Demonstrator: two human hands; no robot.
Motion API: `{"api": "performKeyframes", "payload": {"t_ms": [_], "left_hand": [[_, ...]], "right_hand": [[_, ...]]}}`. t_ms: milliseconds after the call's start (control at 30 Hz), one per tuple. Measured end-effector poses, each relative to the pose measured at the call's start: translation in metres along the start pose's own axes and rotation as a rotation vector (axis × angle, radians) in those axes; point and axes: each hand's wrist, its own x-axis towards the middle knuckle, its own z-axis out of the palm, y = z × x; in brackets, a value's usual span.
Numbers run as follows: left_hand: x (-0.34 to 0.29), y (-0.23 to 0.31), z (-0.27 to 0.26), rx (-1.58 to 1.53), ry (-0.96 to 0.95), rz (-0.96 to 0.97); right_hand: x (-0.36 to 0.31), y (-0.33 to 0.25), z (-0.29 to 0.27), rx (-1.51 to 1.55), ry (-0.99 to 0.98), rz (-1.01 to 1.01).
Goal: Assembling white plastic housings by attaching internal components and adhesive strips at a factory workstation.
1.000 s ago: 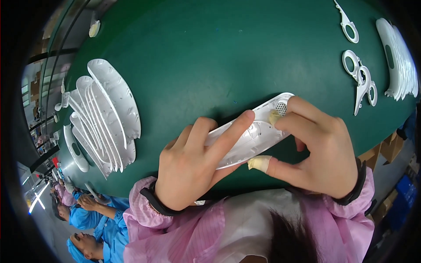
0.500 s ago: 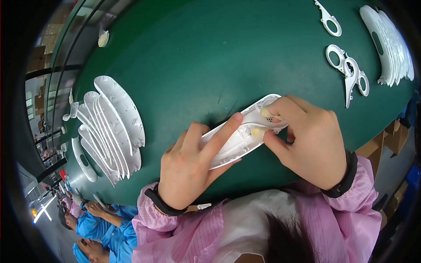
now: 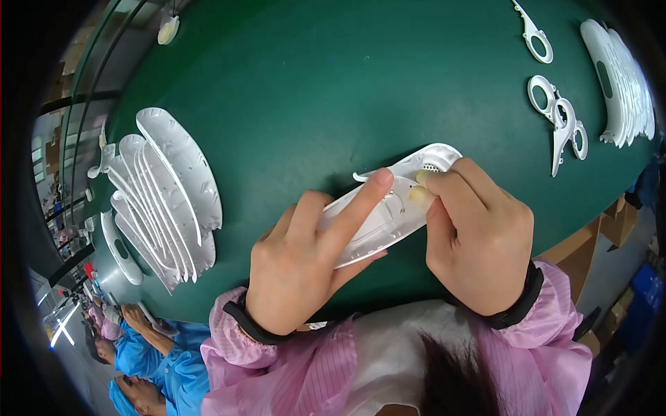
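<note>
My left hand (image 3: 295, 256) grips a long white plastic shell (image 3: 378, 236) from its left end, the index finger lying across the hollow inner side. Over the shell's right half, my right hand (image 3: 479, 236) is closed in a pinch, with yellowish covers at the tips of thumb and index finger. What sits between those tips is mostly hidden. Just beyond them shows a patch of small round holes (image 3: 431, 167) in the shell. A slim white hooked piece (image 3: 359, 177) juts past the shell's far edge, beside my left index fingertip.
Nested white shells (image 3: 163, 201) lie on the green table (image 3: 277, 104) at left, near a single shell (image 3: 121, 249). Several white ring-shaped parts (image 3: 560, 114) and another shell stack (image 3: 614, 83) are at right. Two people in blue (image 3: 166, 360) sit at lower left.
My right hand has drawn slightly left and nearer, its fingertips closer together. The perforated patch shows more plainly, and the hooked piece now sticks out past the shell's edge. The view has shifted a little.
</note>
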Motion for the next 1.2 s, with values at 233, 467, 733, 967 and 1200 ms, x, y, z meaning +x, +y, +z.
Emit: {"api": "performKeyframes", "payload": {"t_ms": [233, 467, 733, 967, 1200], "left_hand": [[0.003, 0.001, 0.000, -0.016, -0.004, -0.034], [0.004, -0.004, -0.002, -0.088, 0.027, -0.033], [0.003, -0.001, -0.004, -0.134, 0.035, -0.051], [0.004, 0.001, -0.004, -0.138, 0.061, -0.059], [0.003, 0.002, 0.000, -0.155, 0.099, -0.074]], "right_hand": [[0.013, 0.006, -0.020, 0.129, -0.313, -0.007], [0.015, 0.012, -0.026, 0.013, -0.302, -0.086], [0.002, 0.033, -0.021, 0.015, -0.224, -0.204], [0.004, 0.035, -0.020, -0.033, -0.214, -0.299], [0.005, 0.029, -0.020, -0.073, -0.289, -0.213]]}}
